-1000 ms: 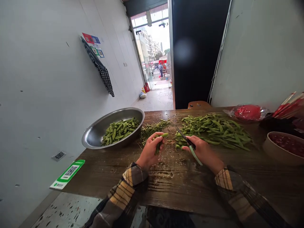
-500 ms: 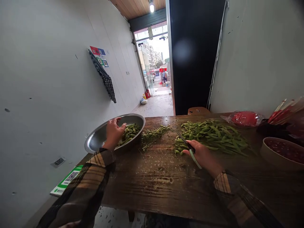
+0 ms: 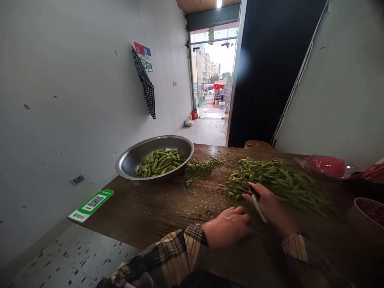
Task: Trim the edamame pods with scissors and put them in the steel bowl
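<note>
My right hand (image 3: 265, 202) is closed on a pair of scissors (image 3: 255, 202) with dark blades and a pale green handle. Their tips point away from me, over the near left side of a spread pile of green soybean pods (image 3: 270, 172). My left hand (image 3: 228, 226) is just left of it, low over the table, its fingers curled; their undersides are hidden, so I cannot tell if anything is in them. At the table's left stands a wide metal bowl (image 3: 126, 166) partly filled with pods (image 3: 163, 162). A strip of small green trimmings (image 3: 204, 166) lies between bowl and pile.
Crumbs are scattered over the brown wooden table (image 3: 168, 200). A green payment-code card (image 3: 91, 206) lies at its left edge. On the right are a red bundle in clear plastic (image 3: 328, 166) and a bowl with dark red contents (image 3: 372, 210). Behind the table shows a stool (image 3: 258, 145).
My left hand has come out of the metal bowl and moved right, near my right hand. My right hand keeps the scissors at the pile. The camera view has turned somewhat left.
</note>
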`<state>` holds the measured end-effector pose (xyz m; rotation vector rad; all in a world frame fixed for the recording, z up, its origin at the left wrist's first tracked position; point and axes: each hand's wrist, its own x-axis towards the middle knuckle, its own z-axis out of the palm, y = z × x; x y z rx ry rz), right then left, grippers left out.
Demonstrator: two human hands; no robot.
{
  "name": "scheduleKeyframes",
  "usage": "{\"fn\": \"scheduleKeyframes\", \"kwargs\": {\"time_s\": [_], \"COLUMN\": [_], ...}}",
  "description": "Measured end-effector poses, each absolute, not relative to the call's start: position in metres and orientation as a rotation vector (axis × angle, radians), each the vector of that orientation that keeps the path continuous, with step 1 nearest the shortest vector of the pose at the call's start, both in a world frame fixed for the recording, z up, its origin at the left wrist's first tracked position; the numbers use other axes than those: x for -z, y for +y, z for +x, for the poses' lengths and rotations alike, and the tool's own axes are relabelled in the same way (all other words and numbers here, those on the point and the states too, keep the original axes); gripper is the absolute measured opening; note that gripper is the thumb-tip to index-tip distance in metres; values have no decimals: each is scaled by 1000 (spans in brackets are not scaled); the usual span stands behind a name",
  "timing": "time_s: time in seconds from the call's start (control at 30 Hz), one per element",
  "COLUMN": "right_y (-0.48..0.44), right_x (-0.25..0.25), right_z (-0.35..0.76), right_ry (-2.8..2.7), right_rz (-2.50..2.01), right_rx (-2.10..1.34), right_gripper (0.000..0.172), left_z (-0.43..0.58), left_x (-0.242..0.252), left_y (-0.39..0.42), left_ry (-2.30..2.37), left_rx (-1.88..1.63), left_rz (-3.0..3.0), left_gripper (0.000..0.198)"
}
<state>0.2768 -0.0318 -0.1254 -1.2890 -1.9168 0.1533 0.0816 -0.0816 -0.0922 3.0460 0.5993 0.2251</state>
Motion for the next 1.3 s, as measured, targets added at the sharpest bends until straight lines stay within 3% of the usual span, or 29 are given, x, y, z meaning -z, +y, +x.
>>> {"fn": "scheduleKeyframes", "kwargs": {"time_s": [0.33,0.53,0.67,0.73,0.87,1.3], "right_y": [-34,-38,-41,-42,-46,-57], "right_x": [123,115,111,109,105,94], "right_z": [278,274,272,270,266,264], "right_ry": [-1932,-1952,-1955,-1955,-1963,-2080], "right_rz": [-1283,-1285,-1297,-1290,-1297,-1292], "right_rx": [-176,-182,-187,-204,-254,-306], "right_gripper": [39,40,40,39,38,42], "left_z": [75,70,60,56,48,43], "left_x": [108,90,79,79,83,82], "left_y": [-55,-45,-35,-31,-26,-27], "left_ry": [736,957,857,829,878,860], "left_rx": [-313,-864,-972,-1006,-1038,-979], "left_rz": [2888,2049,1468,1287,1194,1148], "left_gripper": [11,13,6,18,30,28]}}
